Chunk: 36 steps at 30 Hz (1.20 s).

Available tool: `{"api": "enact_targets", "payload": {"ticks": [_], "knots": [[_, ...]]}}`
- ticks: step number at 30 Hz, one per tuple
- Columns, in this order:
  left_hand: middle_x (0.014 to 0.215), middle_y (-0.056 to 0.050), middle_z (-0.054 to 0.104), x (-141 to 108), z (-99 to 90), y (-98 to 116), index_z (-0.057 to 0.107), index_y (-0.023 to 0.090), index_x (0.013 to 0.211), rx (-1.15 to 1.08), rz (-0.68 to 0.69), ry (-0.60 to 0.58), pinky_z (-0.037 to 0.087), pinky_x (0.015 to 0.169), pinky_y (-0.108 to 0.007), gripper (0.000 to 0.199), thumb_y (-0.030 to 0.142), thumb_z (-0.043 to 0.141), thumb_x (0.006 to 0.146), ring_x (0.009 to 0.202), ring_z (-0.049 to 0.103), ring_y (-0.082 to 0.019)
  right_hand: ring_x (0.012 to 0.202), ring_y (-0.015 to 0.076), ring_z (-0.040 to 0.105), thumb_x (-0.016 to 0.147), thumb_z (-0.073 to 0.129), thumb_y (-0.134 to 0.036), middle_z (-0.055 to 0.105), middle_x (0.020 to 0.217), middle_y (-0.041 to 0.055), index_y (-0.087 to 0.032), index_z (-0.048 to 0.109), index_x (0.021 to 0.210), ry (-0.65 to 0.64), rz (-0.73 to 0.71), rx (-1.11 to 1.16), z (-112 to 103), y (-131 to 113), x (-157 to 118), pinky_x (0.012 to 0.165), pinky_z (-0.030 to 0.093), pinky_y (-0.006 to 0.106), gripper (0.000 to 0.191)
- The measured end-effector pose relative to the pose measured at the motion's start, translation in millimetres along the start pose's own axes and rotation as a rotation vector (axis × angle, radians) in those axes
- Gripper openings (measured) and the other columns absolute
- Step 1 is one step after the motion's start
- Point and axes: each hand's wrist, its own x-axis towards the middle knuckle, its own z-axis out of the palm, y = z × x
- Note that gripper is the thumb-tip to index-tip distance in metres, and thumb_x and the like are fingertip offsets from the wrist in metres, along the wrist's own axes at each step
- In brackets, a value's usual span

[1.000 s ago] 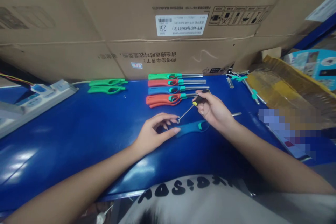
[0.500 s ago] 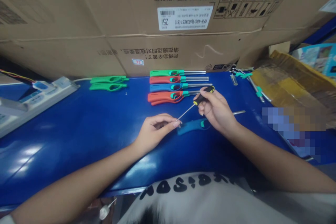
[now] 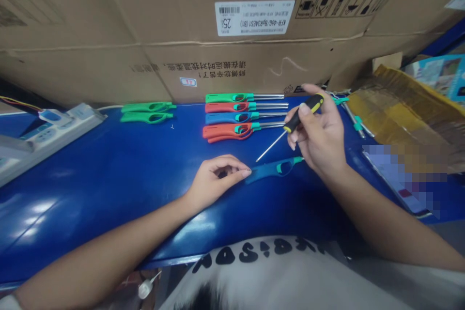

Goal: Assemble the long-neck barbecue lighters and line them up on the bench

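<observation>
While both forearms reach in from 6 o'clock over the blue table (image 3: 90, 169), a large cardboard carton (image 3: 232, 65) fills the far side at 12 o'clock. A taped cardboard flap (image 3: 395, 106) lies at 2 o'clock and a white power strip (image 3: 70, 118) at 10 o'clock. Four long-nosed utility lighters (image 3: 227, 131) lie side by side at 12 o'clock, nozzles pointing toward 3 o'clock; two green lighter handles (image 3: 147, 112) lie at 11 o'clock.

Right hand (image 3: 319, 135) raised off the table at 1 o'clock, wrist turned, fingers and thumb closed on the black-and-yellow handle of a screwdriver (image 3: 303, 112). Shaft slants down toward 7 o'clock, tip above the table. Left hand (image 3: 218, 174) lies palm down, fingers loosely curled, gripping nothing, its fingertips (image 3: 245, 173) at the near end of a blue lighter body (image 3: 272, 170). That body lies flat on the table, directly ahead of the wearer, between both hands; contact with the right hand cannot be told.
</observation>
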Motion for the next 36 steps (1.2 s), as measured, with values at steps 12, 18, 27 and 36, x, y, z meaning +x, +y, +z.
{"api": "enact_targets", "payload": {"ticks": [12, 18, 27, 36], "knots": [[0.079, -0.005, 0.072, 1, 2.3, 2, 0.078, 0.017, 0.081, 0.053, 0.012, -0.035, 0.046, 0.06, -0.023, 0.017, 0.033, 0.08, 0.081, 0.063, 0.056, -0.011, 0.071, 0.0188, 0.071, 0.086, 0.073, -0.046, 0.071, 0.091, -0.0005, -0.041, 0.047, 0.125, 0.01, -0.15, -0.152, 8, -5, -17, 0.051, 0.054, 0.03, 0.047], [0.077, -0.004, 0.07, 1, 2.0, 1, 0.077, 0.016, 0.081, 0.035, 0.012, -0.03, 0.046, 0.06, -0.023, 0.016, 0.032, 0.081, 0.08, 0.064, 0.055, -0.01, 0.058, 0.0142, 0.065, 0.084, 0.075, -0.045, 0.064, 0.081, -0.0031, -0.038, 0.042, 0.126, -0.067, -0.086, -0.103, 14, -4, -25, 0.045, 0.05, 0.025, 0.054], [0.078, -0.004, 0.071, 1, 1.7, 3, 0.077, 0.017, 0.08, 0.057, 0.024, -0.033, 0.046, 0.06, -0.023, 0.016, 0.033, 0.081, 0.081, 0.064, 0.055, -0.011, 0.054, 0.0124, 0.058, 0.081, 0.079, -0.04, 0.063, 0.079, -0.0039, -0.039, 0.047, 0.122, -0.043, -0.102, -0.111, 17, -4, -28, 0.043, 0.047, 0.026, 0.051], [0.084, -0.006, 0.074, 0, 1.7, 0, 0.078, 0.017, 0.084, 0.148, 0.092, -0.085, 0.048, 0.063, -0.024, 0.015, 0.032, 0.076, 0.085, 0.066, 0.058, -0.011, 0.071, 0.0157, 0.066, 0.083, 0.077, -0.038, 0.067, 0.098, 0.0018, -0.035, 0.051, 0.121, -0.162, -0.144, -0.229, 19, -10, -33, 0.053, 0.058, 0.029, 0.046]]}}
